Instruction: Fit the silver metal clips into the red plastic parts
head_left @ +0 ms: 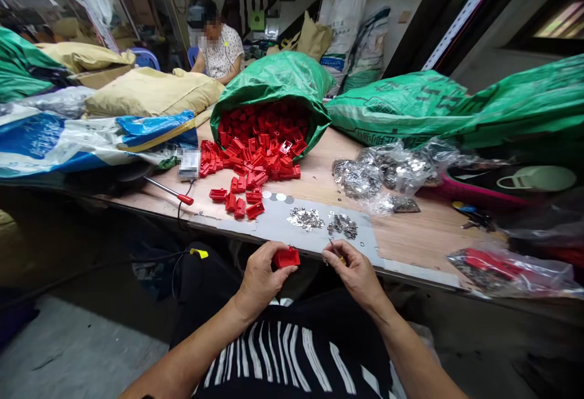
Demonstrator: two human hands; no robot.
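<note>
My left hand (pixel 263 274) grips a small red plastic housing (pixel 287 258) between thumb and fingers, just off the table's front edge. To its right, my right hand (pixel 353 268) pinches a thin tool (pixel 336 252) with a bit of yellow at its handle; the tool's kind is not clear. Two small piles of metal pieces, a brighter pile (pixel 305 219) and a darker pile (pixel 343 226), lie on a grey sheet (pixel 274 227) beyond my hands. Several loose red housings (pixel 239 204) sit at the sheet's left, in front of a green sack (pixel 283 73) spilling many more.
Clear plastic bags of metal parts (pixel 387 171) lie to the right, near a pink basket (pixel 444 189) with a cup (pixel 536 178). A red-handled rod (pixel 176 193) juts over the left edge. Across the table sits another person (pixel 223 52) among sacks.
</note>
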